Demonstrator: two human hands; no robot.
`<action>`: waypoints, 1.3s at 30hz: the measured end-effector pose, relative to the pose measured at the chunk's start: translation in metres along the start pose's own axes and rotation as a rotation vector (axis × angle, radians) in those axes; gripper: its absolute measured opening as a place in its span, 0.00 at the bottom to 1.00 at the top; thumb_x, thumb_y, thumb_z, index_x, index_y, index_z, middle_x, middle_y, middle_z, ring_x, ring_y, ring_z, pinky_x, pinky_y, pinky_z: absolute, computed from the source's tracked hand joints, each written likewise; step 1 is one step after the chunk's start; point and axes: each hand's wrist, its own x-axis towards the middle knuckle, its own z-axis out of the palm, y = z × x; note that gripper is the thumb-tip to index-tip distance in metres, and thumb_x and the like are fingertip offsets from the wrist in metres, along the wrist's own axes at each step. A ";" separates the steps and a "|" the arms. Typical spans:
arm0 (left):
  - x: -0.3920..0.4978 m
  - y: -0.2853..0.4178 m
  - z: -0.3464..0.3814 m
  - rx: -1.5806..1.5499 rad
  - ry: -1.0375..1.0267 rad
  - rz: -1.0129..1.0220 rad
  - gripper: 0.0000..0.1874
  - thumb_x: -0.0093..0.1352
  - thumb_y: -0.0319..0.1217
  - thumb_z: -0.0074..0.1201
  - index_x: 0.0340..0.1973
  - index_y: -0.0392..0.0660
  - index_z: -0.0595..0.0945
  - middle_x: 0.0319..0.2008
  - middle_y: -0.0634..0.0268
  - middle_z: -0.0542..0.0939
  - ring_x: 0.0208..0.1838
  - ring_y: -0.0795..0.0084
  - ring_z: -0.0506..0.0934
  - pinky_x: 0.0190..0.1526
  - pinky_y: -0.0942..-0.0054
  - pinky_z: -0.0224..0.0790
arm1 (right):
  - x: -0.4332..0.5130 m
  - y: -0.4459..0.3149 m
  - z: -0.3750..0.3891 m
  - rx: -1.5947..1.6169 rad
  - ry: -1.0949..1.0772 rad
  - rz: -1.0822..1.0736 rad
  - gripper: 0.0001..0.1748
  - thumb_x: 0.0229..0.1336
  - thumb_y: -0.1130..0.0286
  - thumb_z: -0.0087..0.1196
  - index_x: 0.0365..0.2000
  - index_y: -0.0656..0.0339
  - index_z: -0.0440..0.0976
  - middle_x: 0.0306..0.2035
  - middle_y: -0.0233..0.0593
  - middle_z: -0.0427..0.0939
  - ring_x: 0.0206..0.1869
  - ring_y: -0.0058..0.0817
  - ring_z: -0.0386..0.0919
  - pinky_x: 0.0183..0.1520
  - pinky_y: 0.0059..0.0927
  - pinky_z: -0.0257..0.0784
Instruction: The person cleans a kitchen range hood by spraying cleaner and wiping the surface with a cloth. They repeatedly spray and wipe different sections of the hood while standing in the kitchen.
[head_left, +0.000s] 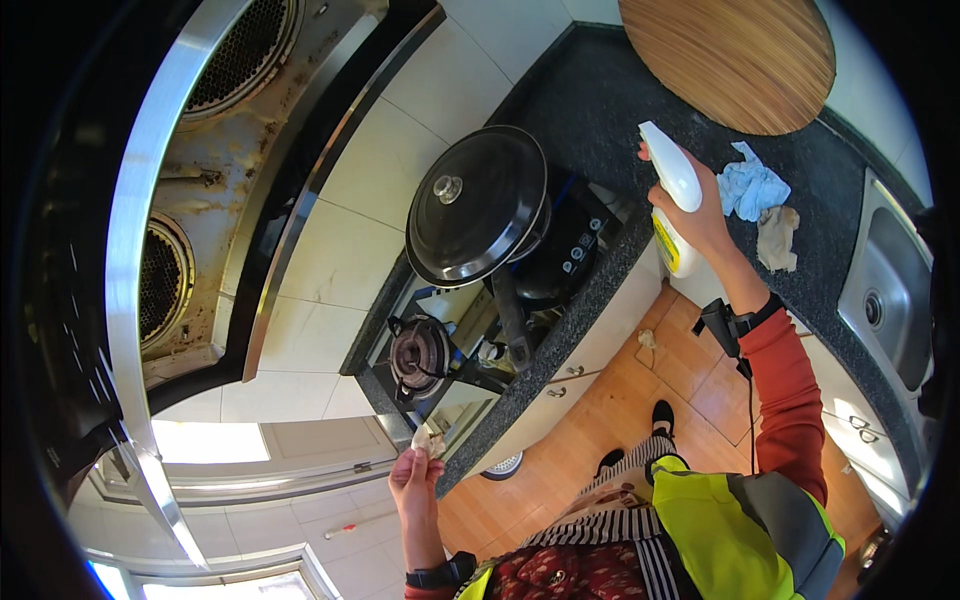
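Observation:
My right hand grips a white spray bottle with a yellow label, held over the counter's front edge. At the lower middle, my left hand pinches a small, crumpled, stained whitish wad, possibly tissue or cloth, near the left end of the stove. Above that hand sits a gas burner on the glass hob. A lidded black pan stands on the hob with its handle towards the front. Beyond my right hand, a crumpled blue cloth and a beige cloth lie on the dark counter.
The range hood, its underside stained, spans the upper left. A round wooden board stands at the far counter corner. At the right is a steel sink. Cabinet doors with handles line the counter's front above the tiled floor.

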 end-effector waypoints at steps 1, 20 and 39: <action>-0.002 0.000 0.001 0.005 0.007 -0.003 0.08 0.70 0.32 0.53 0.34 0.39 0.79 0.26 0.63 0.80 0.27 0.76 0.78 0.31 0.80 0.72 | 0.007 0.001 0.000 -0.032 -0.020 -0.015 0.28 0.45 0.78 0.58 0.51 0.62 0.71 0.47 0.41 0.78 0.48 0.32 0.76 0.54 0.33 0.68; -0.018 0.006 -0.061 -0.086 0.064 0.093 0.08 0.71 0.31 0.50 0.39 0.39 0.79 0.33 0.58 0.82 0.27 0.76 0.77 0.29 0.82 0.70 | 0.115 -0.158 0.049 0.555 -0.002 -0.104 0.14 0.39 0.83 0.55 0.33 0.70 0.73 0.28 0.40 0.76 0.26 0.28 0.75 0.26 0.29 0.72; -0.032 0.002 -0.047 -0.147 0.334 0.099 0.07 0.71 0.30 0.51 0.38 0.39 0.79 0.30 0.59 0.82 0.27 0.75 0.78 0.30 0.81 0.73 | 0.148 -0.166 0.218 0.648 -0.135 -0.156 0.10 0.41 0.70 0.60 0.27 0.66 0.79 0.21 0.43 0.80 0.21 0.27 0.80 0.29 0.32 0.77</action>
